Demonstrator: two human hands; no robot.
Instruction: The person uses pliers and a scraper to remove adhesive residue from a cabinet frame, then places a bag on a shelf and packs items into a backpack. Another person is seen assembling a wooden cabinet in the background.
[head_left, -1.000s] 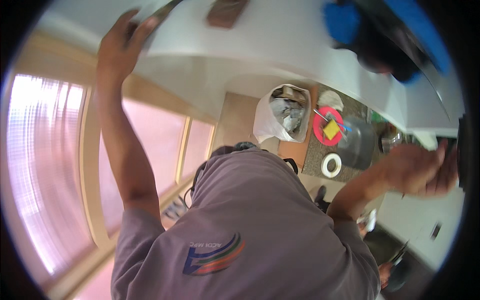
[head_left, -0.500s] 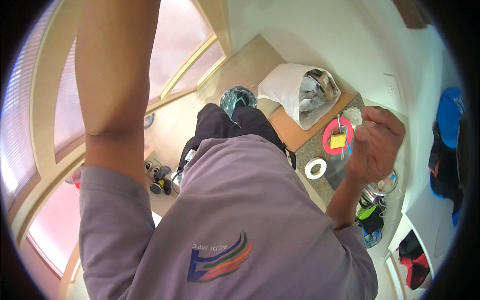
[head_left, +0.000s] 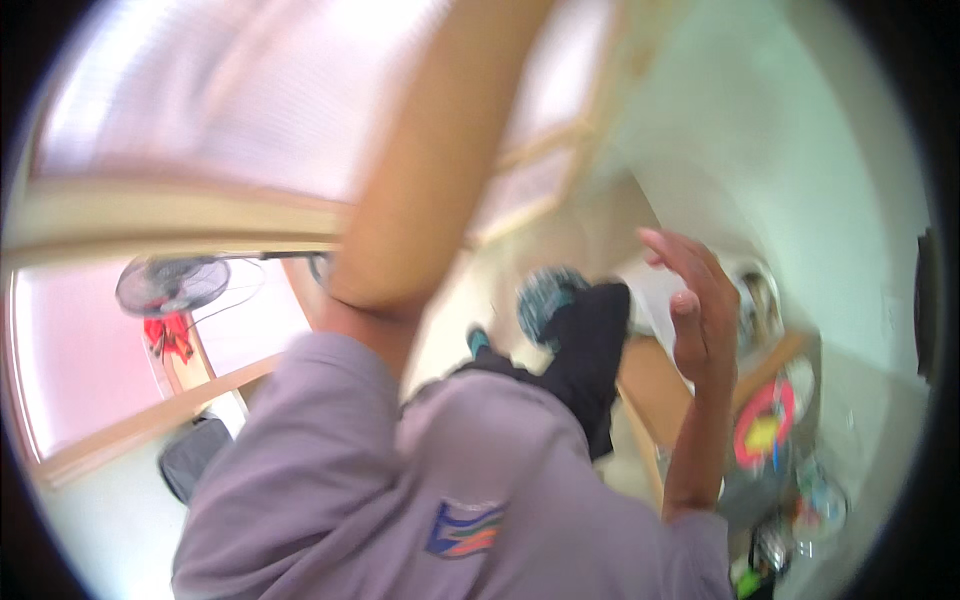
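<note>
My left forearm (head_left: 425, 170) reaches up past the top edge, so the left hand is out of the picture. My right hand (head_left: 705, 300) is raised on the right, thumb apart from bent fingers, with nothing visible in it. Behind that hand lies the white sack (head_left: 760, 295), largely covered and smeared by motion. Below and to the right of the hand, a pink-red basin (head_left: 745, 440) has a yellow sponge (head_left: 762, 435) in it.
A round teal-patterned container (head_left: 540, 300) is by my legs. Brown cardboard (head_left: 650, 385) lies beside them. Wood-framed translucent panels (head_left: 250, 130) fill the upper left. A fan (head_left: 170, 285) stands at the left, above a dark bag (head_left: 193, 457). A pale wall (head_left: 800, 170) rises at right.
The view has swung left, bringing the fan and dark bag into sight. My right hand has gone from loosely curled to more spread. The left arm stays raised.
</note>
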